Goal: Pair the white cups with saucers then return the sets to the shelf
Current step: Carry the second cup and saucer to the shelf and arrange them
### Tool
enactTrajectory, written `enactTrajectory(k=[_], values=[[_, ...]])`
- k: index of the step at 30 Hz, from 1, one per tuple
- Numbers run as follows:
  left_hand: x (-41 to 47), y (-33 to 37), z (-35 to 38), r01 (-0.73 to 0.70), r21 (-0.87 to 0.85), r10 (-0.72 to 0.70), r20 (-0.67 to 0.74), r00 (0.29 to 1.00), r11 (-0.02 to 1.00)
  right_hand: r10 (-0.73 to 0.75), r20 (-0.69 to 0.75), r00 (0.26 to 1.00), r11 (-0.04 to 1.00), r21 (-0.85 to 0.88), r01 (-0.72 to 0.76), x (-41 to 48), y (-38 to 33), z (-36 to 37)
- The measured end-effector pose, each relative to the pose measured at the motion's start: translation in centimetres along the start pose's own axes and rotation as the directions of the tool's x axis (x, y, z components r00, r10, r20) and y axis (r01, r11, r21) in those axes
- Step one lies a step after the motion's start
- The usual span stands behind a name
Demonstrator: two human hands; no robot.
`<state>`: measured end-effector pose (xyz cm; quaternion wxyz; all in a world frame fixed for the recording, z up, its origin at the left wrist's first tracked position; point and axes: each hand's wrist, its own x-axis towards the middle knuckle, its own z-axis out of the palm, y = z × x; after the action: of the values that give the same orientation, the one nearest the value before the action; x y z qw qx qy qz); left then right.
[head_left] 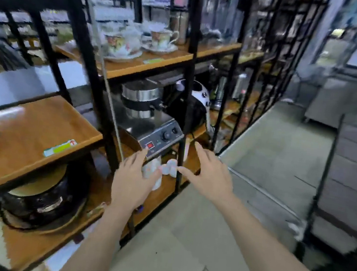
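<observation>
Both forearms extend from bottom frame. Left hand (131,182) fingers wrap a white cup (152,172) at center. Right hand (209,175) fingers spread, empty.

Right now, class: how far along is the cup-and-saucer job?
Done: two floral cups sit on saucers on the upper shelf. In hand: the left hand grips a white cup low down; the right hand reaches in, open. Left: its saucer and shelving.

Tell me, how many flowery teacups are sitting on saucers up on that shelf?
2. One flowery teacup sits on its saucer further back on the upper wooden shelf; another teacup sits nearer, left of it. Blur may hide more behind.
</observation>
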<state>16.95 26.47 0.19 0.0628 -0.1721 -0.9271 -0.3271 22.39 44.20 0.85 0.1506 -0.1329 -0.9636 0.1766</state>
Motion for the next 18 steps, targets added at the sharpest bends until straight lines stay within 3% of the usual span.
enactTrajectory(k=[8, 11, 18], values=[[-1.9, 16.0, 11.3, -0.272, -0.084, 0.284, 0.233, 0.93, 0.959, 0.339, -0.205, 0.918, 0.925, -0.106, -0.365, -9.2, 17.4, -9.5], [-3.3, 22.9, 16.7, -0.376, -0.116, 0.393, 0.307, 0.867, 0.919, 0.428, -0.267, 0.863, 0.875, -0.115, -0.47, -13.0, 24.4, -12.8], [-9.0, 39.2, 28.9, -0.476, -0.286, 0.555, 0.435, 0.709, 0.832, 0.648, -0.346, 0.678, 0.687, -0.12, -0.717, -22.8, 40.1, -20.5]])
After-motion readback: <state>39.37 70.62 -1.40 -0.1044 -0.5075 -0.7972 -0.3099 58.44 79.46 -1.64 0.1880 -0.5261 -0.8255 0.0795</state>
